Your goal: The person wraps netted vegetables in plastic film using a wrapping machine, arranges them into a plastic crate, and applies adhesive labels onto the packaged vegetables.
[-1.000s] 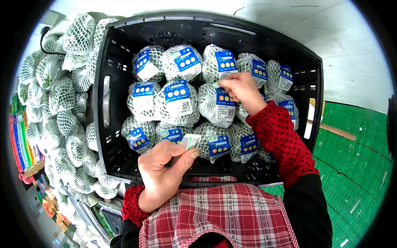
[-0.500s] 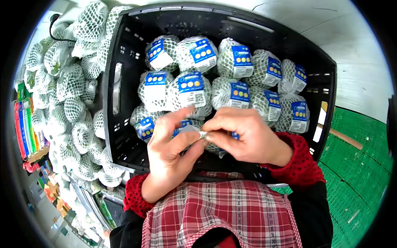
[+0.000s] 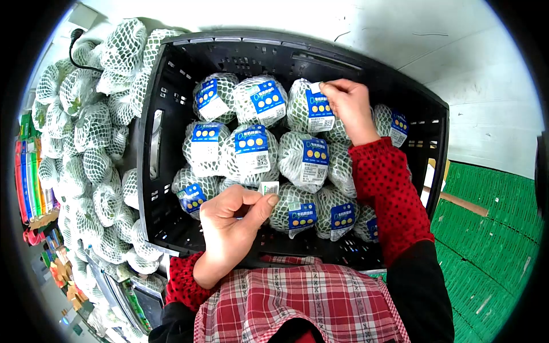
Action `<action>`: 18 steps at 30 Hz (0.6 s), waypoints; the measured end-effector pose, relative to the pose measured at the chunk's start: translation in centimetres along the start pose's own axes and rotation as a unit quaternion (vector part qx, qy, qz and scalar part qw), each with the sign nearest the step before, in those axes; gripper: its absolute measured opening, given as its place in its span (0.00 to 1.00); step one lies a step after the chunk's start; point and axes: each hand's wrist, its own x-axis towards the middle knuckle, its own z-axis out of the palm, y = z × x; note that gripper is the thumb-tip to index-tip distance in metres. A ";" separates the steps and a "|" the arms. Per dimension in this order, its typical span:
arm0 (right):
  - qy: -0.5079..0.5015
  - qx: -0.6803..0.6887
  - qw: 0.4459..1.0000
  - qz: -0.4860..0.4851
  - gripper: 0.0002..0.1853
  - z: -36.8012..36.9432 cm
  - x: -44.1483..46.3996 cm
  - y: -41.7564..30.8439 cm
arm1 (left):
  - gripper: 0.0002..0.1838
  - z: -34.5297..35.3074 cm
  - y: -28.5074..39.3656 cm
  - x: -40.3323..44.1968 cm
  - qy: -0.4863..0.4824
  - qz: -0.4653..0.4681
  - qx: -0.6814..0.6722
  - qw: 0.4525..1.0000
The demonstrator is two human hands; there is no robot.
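Observation:
My right hand (image 3: 350,107) pinches a small white sticker (image 3: 316,87) at the top of a produce bundle (image 3: 298,107) in the far row. The bundle is wrapped in white foam netting and carries a blue-and-white label (image 3: 320,112). Nearer my body, my left hand (image 3: 234,226) holds another small printed sticker (image 3: 269,187) between thumb and forefinger, above the near bundles. Both hands are over a black plastic crate (image 3: 257,54) with several such labelled bundles in rows. My right hand and sleeve hide part of the bundles on the right.
Left of the crate, many net-wrapped bundles without labels (image 3: 94,126) are heaped up. A black cable (image 3: 74,43) lies beside the heap at the back. Green slatted panels (image 3: 492,228) are at the right. A light surface (image 3: 480,74) extends behind the crate.
My hands have separated. The right one moved forward and right to the far-row bundle with a sticker, while the left stayed near with its own sticker. The near-row bundles now show more.

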 end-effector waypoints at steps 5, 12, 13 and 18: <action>0.043 -0.268 0.957 -0.102 0.18 1.4 1.3 1.9 | 0.07 0.4 -0.3 0.6 0.047 -0.082 -0.098 0.991; -0.252 -0.002 0.953 -0.167 0.09 2.1 -7.4 -5.8 | 0.07 0.4 -0.5 0.7 0.052 -0.071 -0.105 0.991; -0.301 -0.030 0.931 -0.202 0.08 2.1 -9.1 -6.8 | 0.07 0.4 -0.5 0.6 0.046 -0.071 -0.106 0.991; -0.348 -0.029 0.914 -0.208 0.07 2.3 -12.1 -6.9 | 0.06 0.3 -1.0 1.0 0.056 0.101 -0.022 0.993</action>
